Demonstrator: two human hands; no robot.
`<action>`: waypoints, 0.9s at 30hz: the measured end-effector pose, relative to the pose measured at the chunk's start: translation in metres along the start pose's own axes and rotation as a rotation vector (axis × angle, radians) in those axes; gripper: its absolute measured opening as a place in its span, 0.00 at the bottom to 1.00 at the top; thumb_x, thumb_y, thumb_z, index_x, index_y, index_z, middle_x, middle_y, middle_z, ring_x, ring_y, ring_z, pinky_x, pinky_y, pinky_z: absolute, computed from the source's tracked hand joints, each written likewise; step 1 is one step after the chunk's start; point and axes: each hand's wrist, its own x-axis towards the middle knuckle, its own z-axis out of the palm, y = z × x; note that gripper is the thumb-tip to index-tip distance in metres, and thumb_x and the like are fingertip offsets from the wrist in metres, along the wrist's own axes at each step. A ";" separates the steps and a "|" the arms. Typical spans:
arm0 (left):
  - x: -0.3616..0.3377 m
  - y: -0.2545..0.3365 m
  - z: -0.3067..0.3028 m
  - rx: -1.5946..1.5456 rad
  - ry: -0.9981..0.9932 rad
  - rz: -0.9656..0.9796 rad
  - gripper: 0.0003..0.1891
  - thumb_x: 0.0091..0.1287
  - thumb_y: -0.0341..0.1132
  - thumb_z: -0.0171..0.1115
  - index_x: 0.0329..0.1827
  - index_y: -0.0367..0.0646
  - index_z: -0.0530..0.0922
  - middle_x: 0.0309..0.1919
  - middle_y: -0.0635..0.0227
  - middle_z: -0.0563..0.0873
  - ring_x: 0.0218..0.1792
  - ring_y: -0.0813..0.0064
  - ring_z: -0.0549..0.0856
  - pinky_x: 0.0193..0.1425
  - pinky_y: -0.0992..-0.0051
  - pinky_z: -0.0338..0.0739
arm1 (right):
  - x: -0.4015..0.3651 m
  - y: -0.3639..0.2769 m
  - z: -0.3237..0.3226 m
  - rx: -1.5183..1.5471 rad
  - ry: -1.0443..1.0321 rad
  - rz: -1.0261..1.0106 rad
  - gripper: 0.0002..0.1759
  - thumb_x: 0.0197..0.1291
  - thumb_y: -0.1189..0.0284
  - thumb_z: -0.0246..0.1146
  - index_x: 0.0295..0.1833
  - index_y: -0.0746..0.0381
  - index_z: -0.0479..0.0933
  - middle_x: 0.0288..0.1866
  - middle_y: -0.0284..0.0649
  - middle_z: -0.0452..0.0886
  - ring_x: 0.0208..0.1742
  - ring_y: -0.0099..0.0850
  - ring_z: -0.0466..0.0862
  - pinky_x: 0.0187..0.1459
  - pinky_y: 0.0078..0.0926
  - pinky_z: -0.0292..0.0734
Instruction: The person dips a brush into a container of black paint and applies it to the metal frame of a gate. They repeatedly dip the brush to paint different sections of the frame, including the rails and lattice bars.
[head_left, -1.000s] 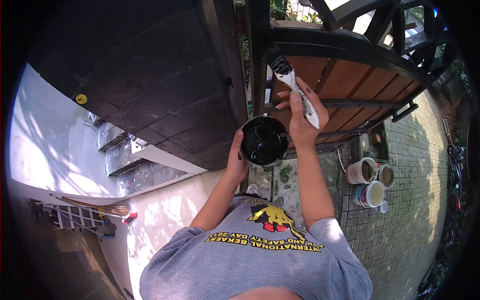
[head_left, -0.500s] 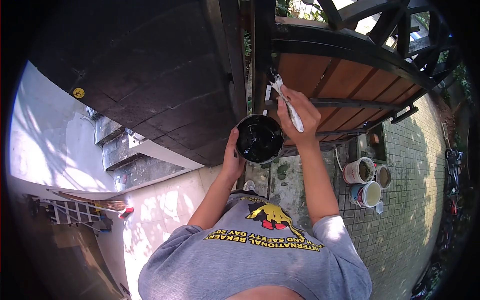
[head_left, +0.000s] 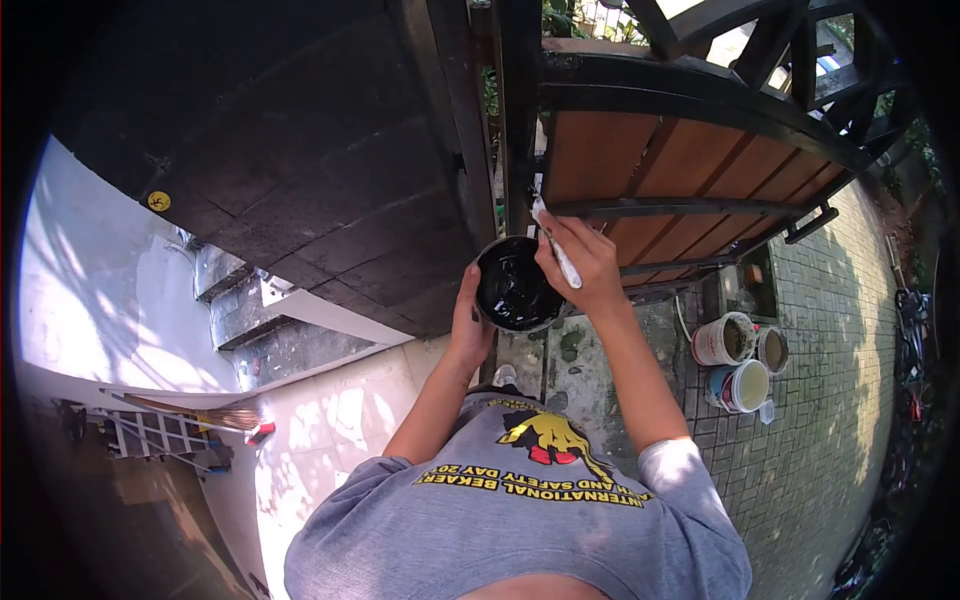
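beside the black post, right fingers partly hide the brush

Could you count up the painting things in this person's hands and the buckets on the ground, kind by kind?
Paintbrush, in the right hand: 1
Pot of black paint, in the left hand: 1
Buckets, on the paving: 3
Total: 5

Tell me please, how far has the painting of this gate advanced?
The upper rail already looks black. The right hand holds the paintbrush at the gate post; the left hand holds the paint pot. The post probably remains to finish; how much is unclear.
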 end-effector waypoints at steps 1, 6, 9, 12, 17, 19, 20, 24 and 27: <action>0.001 0.000 -0.001 -0.007 -0.001 0.002 0.25 0.84 0.55 0.51 0.75 0.51 0.72 0.68 0.68 0.82 0.70 0.71 0.81 0.76 0.64 0.74 | -0.002 -0.001 -0.001 0.015 -0.051 0.034 0.21 0.54 0.81 0.73 0.56 0.69 0.85 0.42 0.44 0.87 0.36 0.42 0.89 0.42 0.34 0.87; 0.004 -0.006 -0.006 0.008 -0.016 -0.011 0.25 0.84 0.56 0.51 0.74 0.51 0.72 0.67 0.68 0.83 0.70 0.70 0.81 0.76 0.64 0.75 | 0.063 -0.018 -0.032 -0.040 0.207 -0.126 0.16 0.57 0.83 0.71 0.53 0.72 0.86 0.40 0.52 0.89 0.35 0.42 0.91 0.38 0.31 0.87; 0.005 -0.006 -0.002 0.016 -0.028 -0.010 0.26 0.83 0.57 0.52 0.74 0.52 0.72 0.67 0.68 0.83 0.69 0.71 0.81 0.76 0.64 0.75 | 0.071 0.000 -0.033 -0.009 0.253 -0.072 0.19 0.56 0.82 0.71 0.55 0.69 0.86 0.43 0.48 0.89 0.36 0.40 0.90 0.37 0.33 0.87; 0.006 -0.008 -0.004 -0.001 -0.030 -0.004 0.26 0.82 0.57 0.53 0.74 0.52 0.73 0.67 0.69 0.83 0.69 0.71 0.81 0.76 0.64 0.74 | 0.038 0.002 -0.021 0.030 0.063 -0.026 0.17 0.57 0.82 0.71 0.54 0.70 0.86 0.42 0.48 0.89 0.36 0.40 0.90 0.38 0.33 0.87; 0.003 -0.003 0.002 0.019 -0.025 -0.003 0.26 0.82 0.57 0.53 0.74 0.53 0.73 0.67 0.69 0.82 0.69 0.72 0.81 0.76 0.64 0.74 | 0.040 -0.006 -0.028 0.078 0.224 0.001 0.15 0.57 0.82 0.70 0.51 0.72 0.86 0.40 0.51 0.90 0.34 0.41 0.91 0.38 0.31 0.87; 0.002 -0.004 0.001 0.023 -0.028 -0.008 0.26 0.82 0.57 0.53 0.74 0.53 0.73 0.67 0.69 0.82 0.70 0.72 0.81 0.76 0.64 0.74 | 0.052 -0.008 -0.029 0.118 0.357 0.087 0.15 0.57 0.81 0.71 0.51 0.72 0.86 0.39 0.52 0.89 0.34 0.41 0.91 0.37 0.31 0.87; 0.004 -0.005 0.000 0.022 -0.035 -0.011 0.26 0.83 0.57 0.53 0.74 0.53 0.73 0.67 0.69 0.82 0.70 0.71 0.81 0.76 0.64 0.74 | 0.057 -0.007 -0.030 0.084 0.339 0.048 0.15 0.58 0.81 0.71 0.51 0.73 0.86 0.39 0.51 0.90 0.33 0.40 0.91 0.37 0.30 0.86; 0.005 -0.006 0.002 0.026 -0.039 -0.017 0.25 0.83 0.57 0.52 0.74 0.53 0.73 0.67 0.69 0.82 0.70 0.71 0.81 0.76 0.63 0.75 | 0.056 -0.004 -0.026 0.098 0.246 -0.054 0.15 0.60 0.81 0.70 0.52 0.74 0.86 0.39 0.52 0.90 0.34 0.38 0.92 0.35 0.29 0.86; 0.003 -0.004 0.001 0.021 -0.024 -0.025 0.25 0.83 0.56 0.52 0.74 0.52 0.72 0.68 0.69 0.82 0.70 0.71 0.81 0.76 0.63 0.74 | 0.064 -0.007 -0.034 0.206 0.436 0.178 0.16 0.59 0.80 0.71 0.52 0.73 0.86 0.40 0.52 0.90 0.34 0.40 0.92 0.38 0.29 0.86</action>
